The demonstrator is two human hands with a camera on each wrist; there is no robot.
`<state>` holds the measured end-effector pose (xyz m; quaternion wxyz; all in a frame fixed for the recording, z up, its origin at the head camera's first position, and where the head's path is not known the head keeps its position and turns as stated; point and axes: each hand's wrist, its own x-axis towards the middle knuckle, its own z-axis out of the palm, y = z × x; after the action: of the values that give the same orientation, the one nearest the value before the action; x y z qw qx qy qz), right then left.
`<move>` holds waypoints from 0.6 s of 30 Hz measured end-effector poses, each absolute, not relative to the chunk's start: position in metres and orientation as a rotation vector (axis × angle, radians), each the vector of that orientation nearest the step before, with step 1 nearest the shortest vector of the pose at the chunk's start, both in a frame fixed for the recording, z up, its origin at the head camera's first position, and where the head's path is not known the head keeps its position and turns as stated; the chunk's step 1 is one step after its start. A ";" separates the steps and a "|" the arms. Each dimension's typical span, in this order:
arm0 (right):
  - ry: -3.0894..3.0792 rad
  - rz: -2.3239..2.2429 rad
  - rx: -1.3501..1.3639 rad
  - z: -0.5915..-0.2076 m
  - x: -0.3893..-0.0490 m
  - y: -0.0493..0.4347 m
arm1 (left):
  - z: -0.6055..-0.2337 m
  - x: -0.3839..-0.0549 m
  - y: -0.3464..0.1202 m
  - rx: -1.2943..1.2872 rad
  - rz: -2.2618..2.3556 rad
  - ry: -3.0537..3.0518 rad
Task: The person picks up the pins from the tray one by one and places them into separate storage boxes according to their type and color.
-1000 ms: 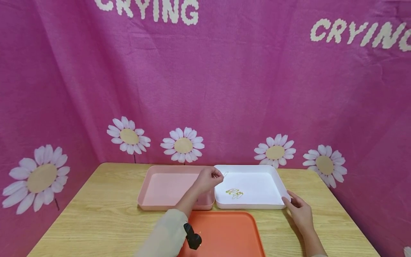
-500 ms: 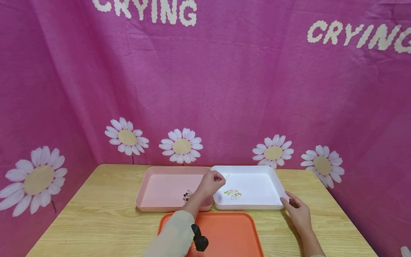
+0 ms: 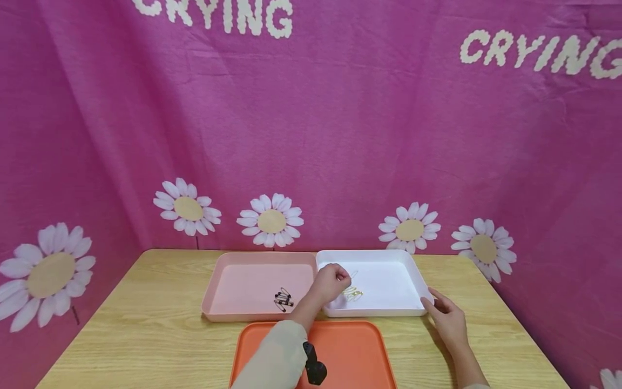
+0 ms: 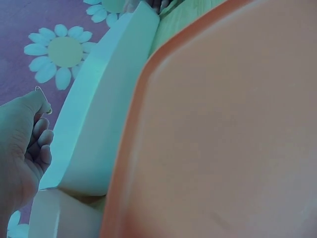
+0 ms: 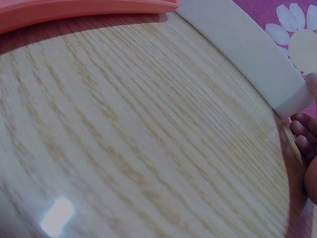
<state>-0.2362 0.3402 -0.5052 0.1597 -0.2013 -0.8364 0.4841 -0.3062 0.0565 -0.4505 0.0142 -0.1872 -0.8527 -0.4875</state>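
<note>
My left hand [image 3: 332,283] is over the near-left part of the white tray [image 3: 391,283], pinching a thin safety pin [image 4: 44,101] between thumb and forefinger. Below it on the tray floor lies a small pile of gold safety pins [image 3: 355,294], partly covered by the hand. At the tray's near-right corner my right hand [image 3: 449,320] grips the wall, thumb at the rim and fingers curled outside. Several black safety pins [image 3: 283,299] lie together in the near-right part of the pink tray [image 3: 243,281].
An orange tray [image 3: 350,351] lies at the front of the wooden table [image 3: 146,324], under my left forearm. The pink and white trays stand side by side behind it. A magenta curtain [image 3: 330,135] with daisies hangs behind the table.
My left hand has moved right and nearer, from between the trays to over the gold pins, still pinching the safety pin. The black pins have come into view. My right hand stays at the corner.
</note>
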 end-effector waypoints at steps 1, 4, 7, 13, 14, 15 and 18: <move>-2.387 1.387 -0.577 -0.505 -0.236 0.340 | -0.452 -0.306 0.058 -0.583 -1.517 -2.661; -2.379 1.401 -0.582 -0.504 -0.237 0.339 | -0.454 -0.305 0.061 -0.569 -1.514 -2.676; -2.376 1.415 -0.591 -0.503 -0.236 0.338 | -0.456 -0.303 0.064 -0.558 -1.521 -2.669; -2.373 1.410 -0.590 -0.500 -0.236 0.338 | -0.457 -0.300 0.068 -0.569 -1.552 -2.633; -2.372 1.409 -0.586 -0.500 -0.236 0.339 | -0.457 -0.300 0.069 -0.562 -1.555 -2.643; -2.373 1.408 -0.582 -0.500 -0.236 0.339 | -0.457 -0.300 0.069 -0.557 -1.556 -2.651; -2.374 1.409 -0.575 -0.501 -0.235 0.340 | -0.458 -0.300 0.070 -0.545 -1.528 -2.676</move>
<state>-0.2353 0.3397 -0.5006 0.1599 -0.2013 -0.8311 0.4931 -0.2998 0.0696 -0.4582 0.0060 -0.1743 -0.8551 -0.4882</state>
